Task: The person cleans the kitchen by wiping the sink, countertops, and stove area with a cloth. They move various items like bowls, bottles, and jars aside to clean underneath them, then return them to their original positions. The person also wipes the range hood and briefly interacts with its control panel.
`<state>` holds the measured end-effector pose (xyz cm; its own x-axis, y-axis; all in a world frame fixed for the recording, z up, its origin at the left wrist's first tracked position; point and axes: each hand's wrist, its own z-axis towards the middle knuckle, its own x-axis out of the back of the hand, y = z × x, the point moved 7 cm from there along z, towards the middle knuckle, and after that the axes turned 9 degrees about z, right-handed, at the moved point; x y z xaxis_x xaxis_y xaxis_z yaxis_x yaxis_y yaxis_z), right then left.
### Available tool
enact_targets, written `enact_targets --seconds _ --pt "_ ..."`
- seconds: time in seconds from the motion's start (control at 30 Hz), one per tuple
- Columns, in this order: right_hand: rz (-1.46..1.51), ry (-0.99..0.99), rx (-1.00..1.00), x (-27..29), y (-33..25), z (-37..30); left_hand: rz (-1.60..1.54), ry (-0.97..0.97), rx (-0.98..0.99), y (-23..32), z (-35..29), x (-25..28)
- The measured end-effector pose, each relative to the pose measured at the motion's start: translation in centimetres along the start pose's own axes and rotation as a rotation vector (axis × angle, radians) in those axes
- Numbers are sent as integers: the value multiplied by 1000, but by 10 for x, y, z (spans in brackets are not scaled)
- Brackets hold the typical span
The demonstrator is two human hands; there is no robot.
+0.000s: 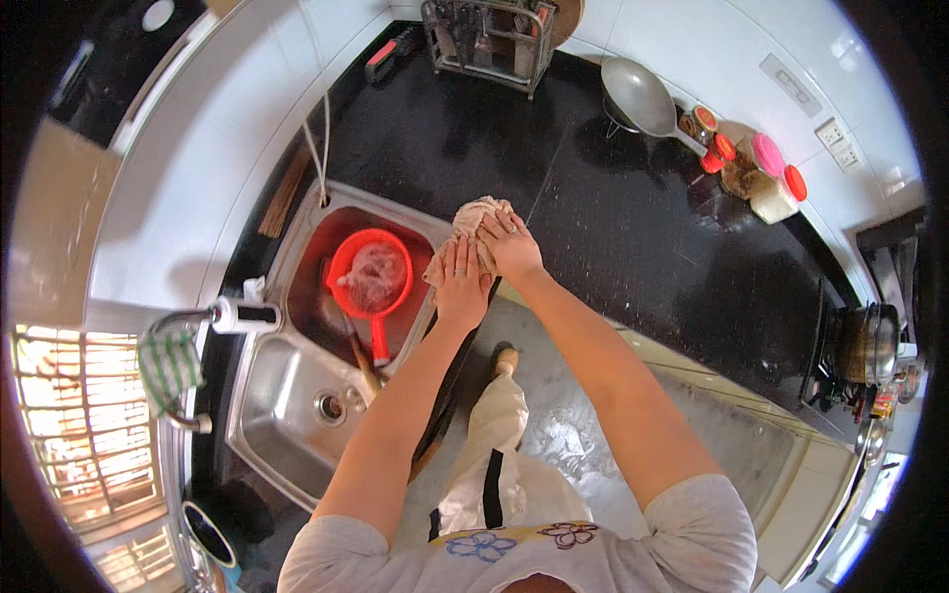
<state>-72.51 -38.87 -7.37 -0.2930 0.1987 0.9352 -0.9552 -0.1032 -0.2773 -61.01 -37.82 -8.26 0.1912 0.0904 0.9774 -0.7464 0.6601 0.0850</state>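
A crumpled beige cloth [480, 215] lies on the black counter at the corner beside the sink. My left hand [462, 287] grips its near left part, fingers bent over the fabric close to the sink's rim. Just to the right and a little farther away, my right hand [511, 249] presses on the bunched cloth with its fingers curled onto it. Some of the cloth is hidden under both hands. Nearest to them, in the dark reddish basin of the sink, sits a red strainer [371, 234] with foamy, clear-looking stuff inside.
A steel sink [259, 420] with two basins stands at left, its faucet [245, 316] hung with a green checked cloth [170, 369]. A wok [638, 97], lidded jars [779, 198] and a knife rack [489, 49] line the back. At right stands a steel pot [863, 343].
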Motion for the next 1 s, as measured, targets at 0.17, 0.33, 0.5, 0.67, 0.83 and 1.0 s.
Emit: enact_targets --seconds 0.17,0.33,0.5,0.67,0.83,1.0 --pt "10 -4 -137 -4 65 68 -5 -27 -19 -11 100 -20" --pt "55 102 -201 5 117 134 -19 61 -110 -27 196 -32" --pt "140 46 -240 16 126 73 -120 -31 -210 -15 186 -34" --pt "221 33 -298 71 114 -105 -363 -31 -334 75 82 6" --pt "137 -35 -408 101 94 -194 -261 -163 -261 146 36 11" --pt "312 -5 -302 100 105 -157 -236 -189 -289 144 88 -14"
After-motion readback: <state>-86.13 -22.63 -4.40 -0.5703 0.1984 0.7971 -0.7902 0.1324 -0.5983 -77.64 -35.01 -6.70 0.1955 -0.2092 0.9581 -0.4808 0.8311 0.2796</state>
